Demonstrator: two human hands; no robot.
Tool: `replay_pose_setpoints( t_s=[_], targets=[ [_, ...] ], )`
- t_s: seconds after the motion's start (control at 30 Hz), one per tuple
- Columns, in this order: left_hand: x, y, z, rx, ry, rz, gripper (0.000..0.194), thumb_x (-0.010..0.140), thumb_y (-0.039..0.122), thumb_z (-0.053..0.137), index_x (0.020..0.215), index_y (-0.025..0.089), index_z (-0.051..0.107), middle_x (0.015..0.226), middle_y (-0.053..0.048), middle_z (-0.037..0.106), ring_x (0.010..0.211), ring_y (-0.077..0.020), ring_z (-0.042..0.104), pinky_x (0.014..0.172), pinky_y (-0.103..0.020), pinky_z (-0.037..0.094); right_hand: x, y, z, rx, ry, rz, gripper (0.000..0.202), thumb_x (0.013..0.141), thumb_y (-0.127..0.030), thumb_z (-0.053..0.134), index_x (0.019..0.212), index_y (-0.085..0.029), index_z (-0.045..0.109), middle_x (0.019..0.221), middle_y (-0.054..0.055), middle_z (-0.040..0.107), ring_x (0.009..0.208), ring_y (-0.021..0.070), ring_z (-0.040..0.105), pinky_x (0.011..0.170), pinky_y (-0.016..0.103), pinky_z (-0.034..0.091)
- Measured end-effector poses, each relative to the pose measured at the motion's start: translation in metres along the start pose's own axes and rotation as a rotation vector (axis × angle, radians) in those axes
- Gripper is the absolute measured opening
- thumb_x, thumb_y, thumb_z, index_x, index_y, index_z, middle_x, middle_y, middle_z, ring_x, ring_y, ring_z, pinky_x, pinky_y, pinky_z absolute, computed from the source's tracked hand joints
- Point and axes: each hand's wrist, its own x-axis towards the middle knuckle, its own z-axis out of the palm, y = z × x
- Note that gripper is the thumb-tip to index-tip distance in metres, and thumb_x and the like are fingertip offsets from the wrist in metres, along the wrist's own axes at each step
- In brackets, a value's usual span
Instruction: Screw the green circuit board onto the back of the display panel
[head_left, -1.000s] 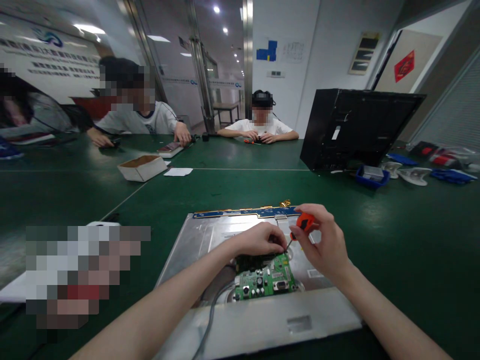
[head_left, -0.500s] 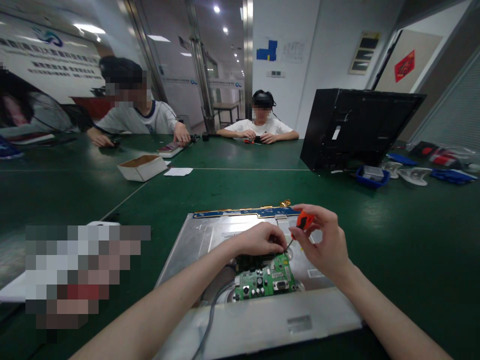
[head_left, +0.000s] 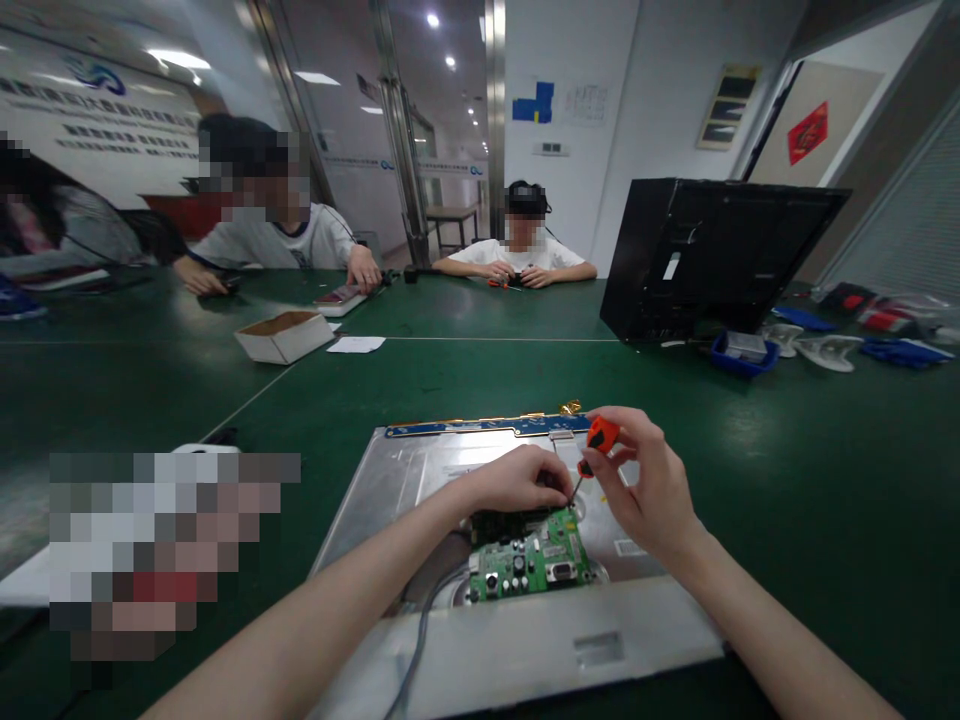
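Note:
A metal display panel (head_left: 645,625) lies on the green table with a green circuit board (head_left: 529,565) on it. My right hand (head_left: 649,480) grips the orange and black handle of a small screwdriver (head_left: 602,436), whose shaft slants down to the board's top right corner. Beside the tip, my left hand (head_left: 529,475) has its fingers pinched together at the board's upper edge; what they hold, if anything, is hidden. A long blue circuit strip (head_left: 480,426) runs along the panel's far edge. A grey cable (head_left: 421,630) curves from the board toward me.
A black monitor (head_left: 720,255) stands at the back right beside a blue tray (head_left: 742,355). An open white box (head_left: 285,337) and a paper sheet (head_left: 357,345) lie at the back left. Several people sit around the table. Something pixelated (head_left: 165,540) is at left.
The screwdriver handle has turned and shifted slightly left in my right hand, whose fingers have moved a little with it. My left hand looks unmoved.

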Motion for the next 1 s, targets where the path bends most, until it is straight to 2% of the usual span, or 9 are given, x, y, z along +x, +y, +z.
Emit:
replay_pose_setpoints(
  t_s=[0.23,0.47,0.63,0.77,1.0],
  targets=[
    [-0.001,0.000,0.001,0.003,0.013,0.003,0.008,0.079,0.008,0.066,0.079,0.015,0.070,0.073,0.002,0.066,0.068,-0.0124,0.057,0.066,-0.021,0.043,0.004,-0.004,-0.002,-0.052,-0.028,-0.018,0.039,0.097,-0.016,0.045,0.134,-0.029,0.045,0.105,0.006,0.062,0.072,0.0128,0.064,0.053,0.024,0.056],
    [0.000,0.000,0.001,-0.018,0.006,0.010,0.009,0.078,0.006,0.068,0.083,0.013,0.072,0.078,0.000,0.068,0.074,-0.0137,0.060,0.070,-0.022,0.044,-0.003,0.003,0.004,0.016,0.046,0.021,0.042,0.090,-0.023,0.061,0.126,-0.027,0.040,0.092,0.002,0.066,0.064,0.0133,0.065,0.049,0.023,0.055],
    [0.000,0.001,0.000,-0.028,-0.002,-0.001,0.010,0.078,0.005,0.068,0.079,0.014,0.071,0.075,0.001,0.067,0.071,-0.0125,0.059,0.069,-0.021,0.044,-0.005,0.004,0.005,0.044,0.057,0.056,0.043,0.088,-0.021,0.061,0.124,-0.026,0.038,0.097,0.004,0.066,0.069,0.0143,0.066,0.052,0.024,0.056],
    [0.000,0.002,0.000,-0.020,0.005,0.000,0.009,0.078,0.006,0.067,0.078,0.015,0.071,0.074,0.002,0.067,0.070,-0.0125,0.059,0.069,-0.021,0.044,-0.004,0.003,0.003,0.025,0.032,0.027,0.044,0.090,-0.019,0.059,0.129,-0.026,0.038,0.098,0.004,0.065,0.066,0.0127,0.064,0.052,0.024,0.055],
    [0.000,0.001,0.001,-0.002,0.010,0.010,0.008,0.079,0.008,0.066,0.080,0.015,0.071,0.075,0.002,0.067,0.069,-0.0123,0.058,0.070,-0.022,0.045,0.002,-0.002,-0.001,-0.005,-0.017,-0.004,0.046,0.094,-0.014,0.049,0.137,-0.030,0.042,0.108,0.006,0.059,0.072,0.0127,0.063,0.053,0.024,0.056]
  ],
)
